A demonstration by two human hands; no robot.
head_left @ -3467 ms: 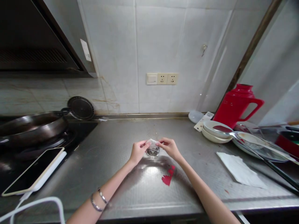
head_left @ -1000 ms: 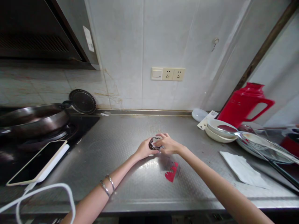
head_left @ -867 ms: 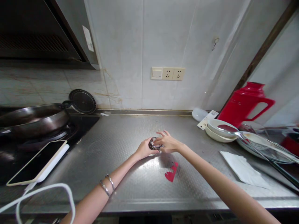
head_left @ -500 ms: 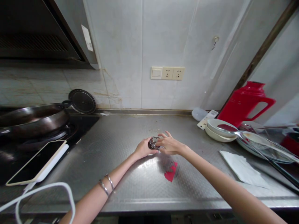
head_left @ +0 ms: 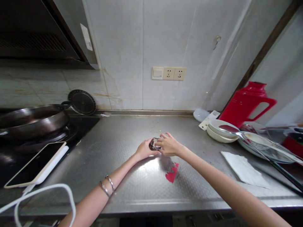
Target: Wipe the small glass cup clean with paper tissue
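Observation:
Over the middle of the steel counter, a small, round, shiny dark object [head_left: 151,144], glassy or metallic, sits between my hands; its exact kind is hard to make out. My left hand [head_left: 144,149] is wrapped round it from the left, and two bangles circle that wrist. From the right, my right hand [head_left: 170,145] reaches to its open-looking end with bent fingers, some at or inside the rim. Fingertips there partly cover the object. Nearer to me, a ragged red patch [head_left: 171,175] shows on the counter, perhaps a scrap or a reflection.
Left are a hob with a wide pan [head_left: 35,121], a phone [head_left: 35,164] and a white cable [head_left: 44,187]. To the right stand a red thermos jug [head_left: 243,104], stacked bowls [head_left: 219,138], a plate with utensils and a white tissue [head_left: 241,168]. Sockets [head_left: 174,73] are on the wall.
The view has shifted slightly. Both hands keep nearly the same hold on the round object, with only small finger movement. The red patch's outline looks a little different.

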